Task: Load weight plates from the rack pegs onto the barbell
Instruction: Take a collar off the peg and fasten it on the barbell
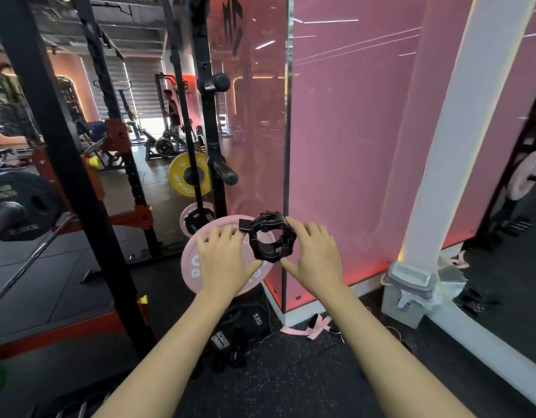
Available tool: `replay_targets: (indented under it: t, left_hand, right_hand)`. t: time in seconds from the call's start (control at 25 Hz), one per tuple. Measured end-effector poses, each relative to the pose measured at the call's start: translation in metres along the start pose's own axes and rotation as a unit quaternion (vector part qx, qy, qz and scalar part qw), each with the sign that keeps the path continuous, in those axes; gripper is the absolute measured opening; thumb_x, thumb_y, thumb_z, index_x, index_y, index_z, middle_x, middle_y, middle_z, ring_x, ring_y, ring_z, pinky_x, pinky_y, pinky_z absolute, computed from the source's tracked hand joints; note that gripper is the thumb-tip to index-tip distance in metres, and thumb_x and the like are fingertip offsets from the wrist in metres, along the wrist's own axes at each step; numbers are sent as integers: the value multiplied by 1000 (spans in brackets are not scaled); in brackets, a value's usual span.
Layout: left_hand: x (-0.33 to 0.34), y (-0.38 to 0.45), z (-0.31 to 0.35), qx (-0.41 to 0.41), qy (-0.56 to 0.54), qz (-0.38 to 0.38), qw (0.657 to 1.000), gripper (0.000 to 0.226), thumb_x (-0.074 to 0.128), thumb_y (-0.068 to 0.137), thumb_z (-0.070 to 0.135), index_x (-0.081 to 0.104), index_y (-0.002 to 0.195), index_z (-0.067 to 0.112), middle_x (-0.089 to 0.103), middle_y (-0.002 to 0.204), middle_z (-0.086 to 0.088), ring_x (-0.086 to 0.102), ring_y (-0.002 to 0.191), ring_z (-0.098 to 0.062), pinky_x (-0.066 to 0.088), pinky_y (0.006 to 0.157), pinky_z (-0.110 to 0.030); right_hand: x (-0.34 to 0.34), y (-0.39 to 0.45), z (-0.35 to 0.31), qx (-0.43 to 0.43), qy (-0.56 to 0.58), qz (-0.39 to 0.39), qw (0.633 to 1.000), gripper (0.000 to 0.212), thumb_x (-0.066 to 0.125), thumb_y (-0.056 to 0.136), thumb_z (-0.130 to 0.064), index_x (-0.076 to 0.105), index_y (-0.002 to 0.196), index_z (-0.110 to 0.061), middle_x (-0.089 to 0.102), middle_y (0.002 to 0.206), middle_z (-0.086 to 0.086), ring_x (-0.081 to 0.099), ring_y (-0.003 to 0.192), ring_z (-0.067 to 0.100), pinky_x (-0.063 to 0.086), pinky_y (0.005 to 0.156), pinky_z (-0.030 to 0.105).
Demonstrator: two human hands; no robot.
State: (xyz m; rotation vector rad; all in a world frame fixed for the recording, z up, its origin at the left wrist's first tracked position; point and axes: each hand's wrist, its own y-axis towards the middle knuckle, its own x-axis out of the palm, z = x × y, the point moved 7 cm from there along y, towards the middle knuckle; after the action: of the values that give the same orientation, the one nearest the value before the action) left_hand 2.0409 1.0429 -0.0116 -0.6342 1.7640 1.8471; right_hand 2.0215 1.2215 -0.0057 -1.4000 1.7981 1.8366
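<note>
Black collar (271, 238) sits pinched between your left hand (223, 257) and right hand (313, 254), in front of the pink plate (194, 267) on its peg. Judged: free the collar, then slide the plate off.

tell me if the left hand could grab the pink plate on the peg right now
Probably not straight away: the left hand lies right in front of the pink plate, but with the right hand it holds a black barbell collar.
</note>
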Motion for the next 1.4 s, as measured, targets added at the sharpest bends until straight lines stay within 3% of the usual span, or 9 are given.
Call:
replay_targets:
  t: [0.2,0.4,0.64,0.8,1.0,1.4]
  left_hand:
    - [-37,-27,-48,-26,18,18,999,57,81,57,56,66,96,18,65,93,3,54,87,-26,36,77,-41]
    - [-112,-89,-186,-120,78,12,990,51,77,61,55,66,96,20,63,95,4,54,91,-24,37,80,-42]
    - [-234,-182,-344,-250,181,8,951,54,78,56,58,65,92,20,63,95,3,53,92,-26,35,80,-42]
    - [-280,-224,-400,-283,209,11,936,56,80,55,57,65,93,18,64,96,2,54,93,-27,35,81,-42]
    - [-282,-229,-432,-293,209,15,933,55,79,55,57,66,92,17,64,93,2,55,90,-26,35,80,-42]
    - [-209,-177,-482,-290,161,-16,943,50,74,62,56,65,97,21,63,99,6,51,95,-22,32,85,-39]
  right_hand:
    - [5,-5,-63,-22,33,-6,999,80,74,68,-36,41,141,-32,54,109,-3,46,100,22,41,79,34]
    - [48,-14,-218,-92,129,-43,986,77,74,67,-36,45,138,-30,56,112,-2,48,105,24,47,84,43]
    - [56,-48,-435,-221,155,-54,962,83,75,65,-38,42,141,-27,55,112,-1,49,103,25,45,84,39]
    - [62,-71,-517,-253,184,-69,947,81,75,67,-39,42,140,-27,55,112,-2,49,103,23,44,83,38]
    - [79,-67,-546,-253,178,-72,948,80,73,68,-40,41,140,-29,55,112,-4,49,103,21,44,83,35]
    - [145,-8,-542,-212,162,-75,961,78,73,68,-37,43,139,-28,55,112,-4,48,103,19,43,85,34]
